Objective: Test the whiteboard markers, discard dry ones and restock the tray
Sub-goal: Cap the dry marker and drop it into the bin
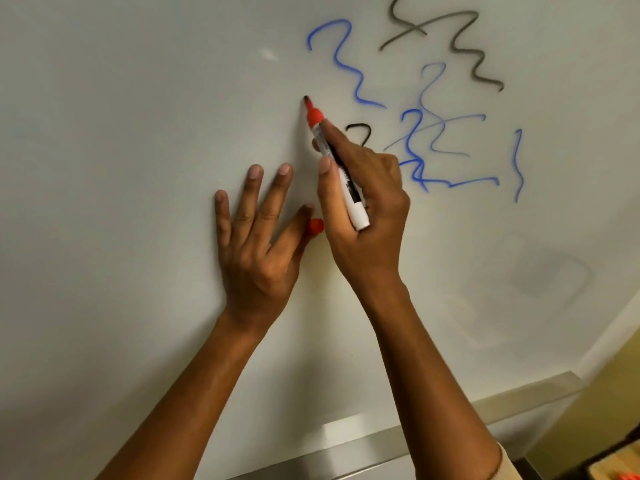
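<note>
right hand (363, 216) gripping red marker (334, 157), tip on whiteboard (138, 98) (left hand (256, 233) flat, pinching red cap (316, 226))

Left hand (254, 233) flat, fingers spread toward 12 o'clock, right hand (363, 206) just beside at 3 o'clock, fingers curled in a pinch

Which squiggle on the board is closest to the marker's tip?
The big blue squiggle right of the red marker's tip; the grey, black and other blue scribbles lie farther off.
</note>
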